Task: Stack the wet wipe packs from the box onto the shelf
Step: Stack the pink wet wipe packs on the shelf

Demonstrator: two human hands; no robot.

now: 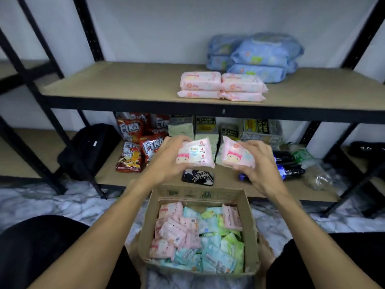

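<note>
Mid-carry above the box (200, 191), left hand (164, 159) and right hand (260, 165) each curl fingers round a pink pack (195, 153), likely bound for the pink stacks (221, 86) on the upper-centre shelf (125, 82).

Storeroom or small shop's stock area, most likely. Black metal rack (89, 28) with bare board shelving, set against plain white wall (166, 28). Goods kept in multiples, grouped by kind. Pink wipe packs (220, 86) in neat stacks on upper shelf (125, 80), blue wipe packs (264, 57) piled behind. Red snack bags (143, 147), cream cracker boxes (206, 126) and dark drink bottles (291, 163) on lower shelf (229, 180). Open cardboard box (200, 192) on marble-pattern floor (62, 205), full of small pink, blue and green packs. Black bag (89, 147) tucked at lower shelf's left end.
</note>
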